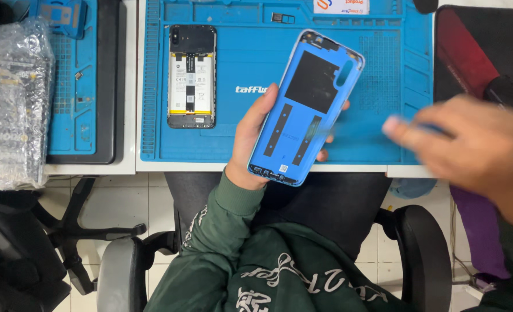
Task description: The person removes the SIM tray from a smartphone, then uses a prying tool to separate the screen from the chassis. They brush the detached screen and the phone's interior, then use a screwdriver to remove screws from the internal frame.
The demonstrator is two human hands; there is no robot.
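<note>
My left hand (251, 136) gripped blue back cover (305, 107), inner side up, fingers wrapped round its edges, held tilted above front edge of blue mat (383, 69). My right hand (470, 144) blurred, off to right of cover, apart from it; something thin and blue at fingertips, grip and openness unclear, could not tell. Opened phone (192, 75), battery showing, lay flat on mat left of cover, untouched. Mat sat on white worktop (129, 115). Bubble wrap (11, 104) at far left. Black mouse (508, 92) beyond right hand.
</note>
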